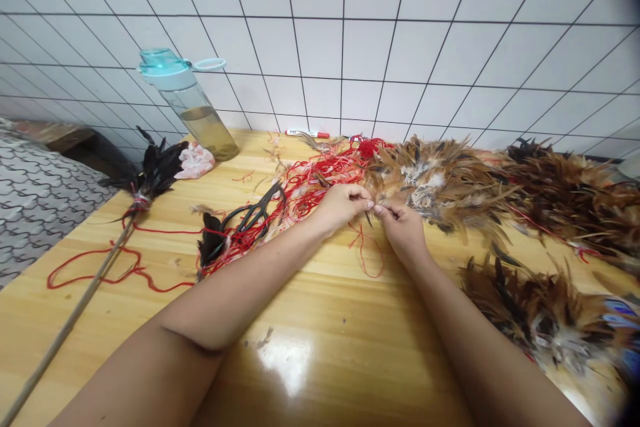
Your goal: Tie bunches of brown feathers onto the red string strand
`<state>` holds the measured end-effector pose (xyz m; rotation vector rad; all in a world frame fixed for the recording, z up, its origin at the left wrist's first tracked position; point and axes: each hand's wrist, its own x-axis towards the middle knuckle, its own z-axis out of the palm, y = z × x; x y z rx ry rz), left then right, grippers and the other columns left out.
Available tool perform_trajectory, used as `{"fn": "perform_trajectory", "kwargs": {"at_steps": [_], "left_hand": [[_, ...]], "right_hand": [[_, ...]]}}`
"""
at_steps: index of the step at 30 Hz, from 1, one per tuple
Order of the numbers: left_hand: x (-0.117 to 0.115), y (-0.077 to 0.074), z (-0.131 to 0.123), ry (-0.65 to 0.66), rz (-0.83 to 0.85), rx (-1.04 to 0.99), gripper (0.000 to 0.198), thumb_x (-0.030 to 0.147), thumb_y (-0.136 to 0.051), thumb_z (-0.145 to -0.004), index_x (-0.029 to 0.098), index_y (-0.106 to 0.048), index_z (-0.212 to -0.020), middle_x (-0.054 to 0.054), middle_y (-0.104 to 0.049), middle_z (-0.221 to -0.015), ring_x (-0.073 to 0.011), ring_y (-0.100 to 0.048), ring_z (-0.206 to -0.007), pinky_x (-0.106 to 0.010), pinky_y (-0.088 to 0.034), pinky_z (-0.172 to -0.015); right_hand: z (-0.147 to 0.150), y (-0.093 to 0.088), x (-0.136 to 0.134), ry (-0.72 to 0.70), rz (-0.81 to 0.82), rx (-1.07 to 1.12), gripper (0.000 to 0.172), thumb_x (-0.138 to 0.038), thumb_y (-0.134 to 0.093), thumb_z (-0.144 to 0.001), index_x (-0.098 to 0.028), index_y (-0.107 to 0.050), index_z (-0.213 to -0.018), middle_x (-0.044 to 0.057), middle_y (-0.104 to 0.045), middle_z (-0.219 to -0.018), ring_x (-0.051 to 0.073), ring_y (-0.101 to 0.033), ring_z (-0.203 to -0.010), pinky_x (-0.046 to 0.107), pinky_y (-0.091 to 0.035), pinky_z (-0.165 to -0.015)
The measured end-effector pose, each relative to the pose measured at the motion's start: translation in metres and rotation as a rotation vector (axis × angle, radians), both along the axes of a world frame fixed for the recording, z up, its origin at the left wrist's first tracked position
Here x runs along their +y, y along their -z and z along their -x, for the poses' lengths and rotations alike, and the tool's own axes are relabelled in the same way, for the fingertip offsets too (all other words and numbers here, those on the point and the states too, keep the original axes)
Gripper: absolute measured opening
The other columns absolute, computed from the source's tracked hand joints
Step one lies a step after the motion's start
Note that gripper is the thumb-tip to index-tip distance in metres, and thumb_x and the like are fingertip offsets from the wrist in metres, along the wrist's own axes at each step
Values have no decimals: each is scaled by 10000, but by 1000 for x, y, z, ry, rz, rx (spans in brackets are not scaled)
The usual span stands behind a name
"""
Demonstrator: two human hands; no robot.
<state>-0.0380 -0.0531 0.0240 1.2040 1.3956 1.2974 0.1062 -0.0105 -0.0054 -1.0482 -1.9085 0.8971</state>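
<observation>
Head view: left hand (340, 207), right hand (403, 230) pinching a fine strand at brown feathers (430, 180)

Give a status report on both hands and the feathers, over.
Left hand, right hand pinching at brown feather bunch; red thread tangle alongside; black scissors nearby.

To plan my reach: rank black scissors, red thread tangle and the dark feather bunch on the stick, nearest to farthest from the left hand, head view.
1. Red thread tangle, behind the left hand.
2. Black scissors, left of it.
3. Dark feather bunch, far left.
</observation>
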Motion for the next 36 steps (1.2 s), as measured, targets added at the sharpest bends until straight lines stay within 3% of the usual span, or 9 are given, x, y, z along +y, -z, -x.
{"fn": "perform_trajectory", "kwargs": {"at_steps": [5,8,11,17,22,28,32,36], "left_hand": [[0,-1,0,9,-5,-123,70,165,-680,-636,122,-639,-673,1,-617,-669,-86,-539,-651,-218,-407,-671],[1,-1,2,41,20,-161,111,180,-700,-628,118,-639,-696,0,-613,-659,-79,-531,-627,-208,-400,-635],[1,0,5,97,50,-145,144,237,-685,-663,112,-619,-689,2,-592,-616,-67,-485,-551,-202,-366,-563],[-1,-1,4,143,-1,182,200,266,-578,-769,120,-627,-641,-2,-571,-587,-83,-463,-548,-217,-335,-551],[-2,-3,-2,28,-155,506,221,239,-579,-785,138,-624,-594,-1,-579,-630,-103,-492,-635,-230,-366,-630],[2,5,9,-36,-183,565,158,164,-545,-804,166,-687,-875,-25,-656,-831,-124,-572,-781,-244,-444,-758],[3,14,14,57,-250,829,177,130,-535,-796,170,-696,-855,-52,-633,-870,-152,-565,-836,-279,-452,-801],[1,20,11,131,-318,949,248,153,-507,-821,207,-683,-986,-60,-610,-935,-171,-556,-897,-291,-453,-812]], "right_hand": [[1,1,0,-36,75,8,311,-437,-547,-728,-176,-606,-571,-20,-484,-499,117,-402,-512,243,-303,-507],[2,1,0,-42,11,-42,320,-429,-544,-734,-186,-559,-526,-20,-446,-477,118,-388,-512,249,-288,-509],[1,0,0,-74,-78,-85,289,-388,-513,-772,-190,-581,-572,-1,-510,-531,136,-442,-555,257,-318,-548],[-1,2,-2,-21,-245,-302,254,-306,-467,-823,-192,-656,-698,73,-630,-709,196,-539,-697,295,-354,-634],[0,2,-4,1,-285,-346,218,-258,-465,-812,-200,-648,-707,75,-631,-733,199,-534,-705,296,-355,-640],[-6,-3,6,113,-156,-208,246,-343,-468,-783,-186,-598,-646,37,-584,-633,169,-485,-623,281,-340,-614],[-9,-5,11,194,-32,-162,289,-408,-467,-763,-181,-567,-616,3,-510,-534,145,-426,-545,268,-307,-556],[-9,-5,10,185,-55,-134,284,-411,-471,-752,-184,-548,-599,-6,-495,-526,134,-406,-534,261,-298,-545]]}}
